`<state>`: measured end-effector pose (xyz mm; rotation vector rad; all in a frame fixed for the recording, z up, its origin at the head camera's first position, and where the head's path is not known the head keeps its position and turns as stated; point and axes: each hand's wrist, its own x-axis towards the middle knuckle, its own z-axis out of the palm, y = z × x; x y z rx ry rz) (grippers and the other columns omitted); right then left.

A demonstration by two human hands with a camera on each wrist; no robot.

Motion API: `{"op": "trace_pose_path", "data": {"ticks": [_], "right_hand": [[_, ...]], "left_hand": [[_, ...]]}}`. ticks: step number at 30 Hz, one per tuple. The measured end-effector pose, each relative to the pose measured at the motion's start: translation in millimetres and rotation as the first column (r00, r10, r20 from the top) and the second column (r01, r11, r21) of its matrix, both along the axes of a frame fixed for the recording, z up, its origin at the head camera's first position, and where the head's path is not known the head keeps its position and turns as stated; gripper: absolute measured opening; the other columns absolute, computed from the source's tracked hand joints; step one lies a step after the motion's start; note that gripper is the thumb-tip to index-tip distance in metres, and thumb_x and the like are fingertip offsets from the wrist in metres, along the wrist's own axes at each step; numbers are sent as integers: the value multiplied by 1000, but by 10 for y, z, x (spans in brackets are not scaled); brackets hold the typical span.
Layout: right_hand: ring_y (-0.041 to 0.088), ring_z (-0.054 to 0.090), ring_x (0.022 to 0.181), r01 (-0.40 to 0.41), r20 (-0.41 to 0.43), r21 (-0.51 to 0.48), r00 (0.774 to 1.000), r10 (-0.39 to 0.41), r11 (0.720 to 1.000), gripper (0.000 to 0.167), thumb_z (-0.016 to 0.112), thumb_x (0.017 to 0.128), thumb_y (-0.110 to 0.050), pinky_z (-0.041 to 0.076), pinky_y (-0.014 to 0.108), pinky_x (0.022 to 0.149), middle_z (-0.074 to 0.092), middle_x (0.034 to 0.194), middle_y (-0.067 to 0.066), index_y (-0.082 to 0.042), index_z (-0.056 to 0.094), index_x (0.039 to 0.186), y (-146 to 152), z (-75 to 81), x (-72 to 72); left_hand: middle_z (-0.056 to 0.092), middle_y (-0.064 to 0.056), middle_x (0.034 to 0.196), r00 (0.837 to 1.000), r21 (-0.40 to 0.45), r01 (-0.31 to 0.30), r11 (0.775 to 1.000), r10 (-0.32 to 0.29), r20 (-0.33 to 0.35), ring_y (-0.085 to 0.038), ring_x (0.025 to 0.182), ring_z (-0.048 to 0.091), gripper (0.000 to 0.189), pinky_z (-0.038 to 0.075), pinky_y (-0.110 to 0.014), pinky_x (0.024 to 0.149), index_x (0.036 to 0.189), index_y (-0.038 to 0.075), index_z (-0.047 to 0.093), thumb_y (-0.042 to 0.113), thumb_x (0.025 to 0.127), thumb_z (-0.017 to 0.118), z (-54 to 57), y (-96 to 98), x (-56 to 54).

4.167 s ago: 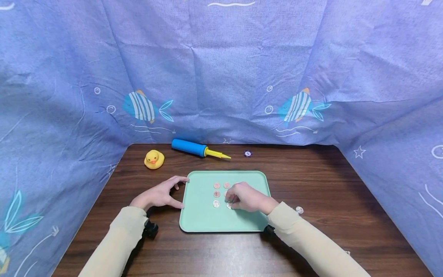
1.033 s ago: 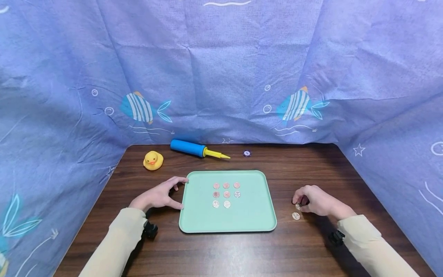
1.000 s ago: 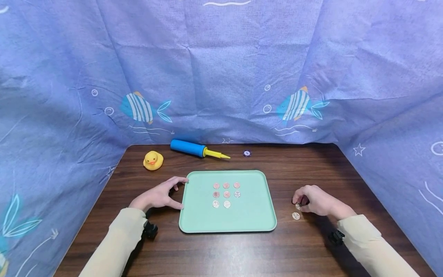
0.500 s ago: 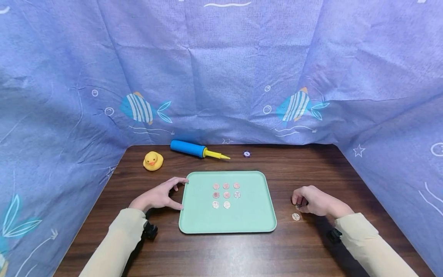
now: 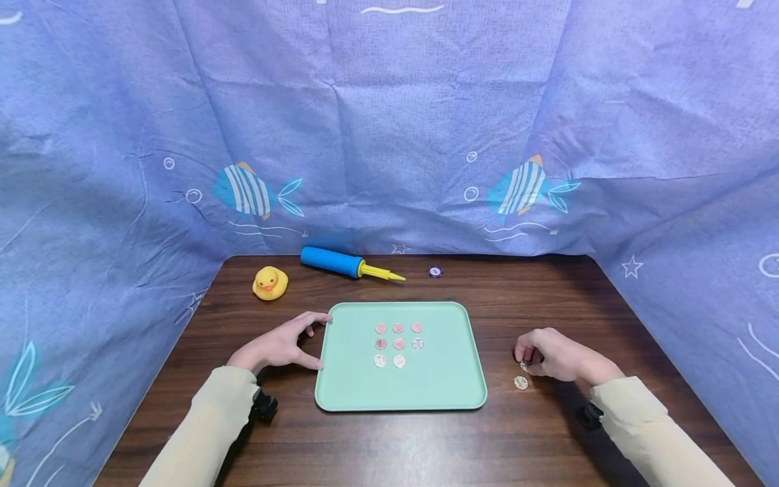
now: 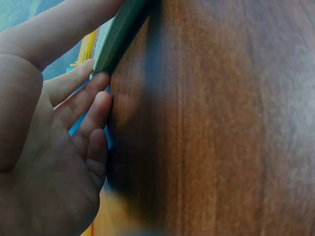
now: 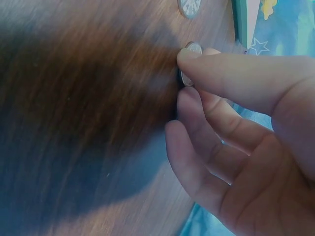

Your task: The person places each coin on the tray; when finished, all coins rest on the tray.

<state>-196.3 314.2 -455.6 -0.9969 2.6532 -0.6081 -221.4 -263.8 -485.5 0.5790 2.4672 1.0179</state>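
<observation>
My left hand [image 5: 278,343] rests at the left rim of a mint-green tray [image 5: 347,389], thumb and fingertips spread along the edge. In the left wrist view, its fingers [image 6: 101,105] lie against the tray's side at table level. Copper and silver coins lie on the tray in rows: three copper coins at the back, two copper and a silver coin [image 5: 417,343] in the middle, two silver at the front. Right of the tray, my right hand [image 5: 556,355] pinches a silver coin [image 7: 193,49] between thumb and fingertips at the tabletop. Another silver coin [image 5: 521,383] lies just in front of it.
A yellow rubber duck [image 5: 270,283], a blue hand pump [image 5: 331,261] with a yellow nozzle and a dark poker chip [image 5: 435,271] stand along the back of the wooden table [image 5: 414,446]. A blue fish-print curtain [image 5: 389,135] encloses the table.
Since the oldest frame, my right hand has moved from the tray's front-row coins to the coins on the table at right. In the last second, both hands stay almost still.
</observation>
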Motion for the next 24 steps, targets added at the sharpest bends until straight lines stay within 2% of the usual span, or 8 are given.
{"op": "trace_pose_path", "data": {"ticks": [24], "right_hand": [[5,58,71,-17,-18,-58,1000,16,998,33,79,74,12,49,25,62,62,77,-9,-17,68,83,16,-4,-8]], "left_hand": [[42,-6,156,1000,11,4,1000,-4,5,-27,125,46,95,40,-51,105,159,20,41,38,82,92,25,12,8]]}}
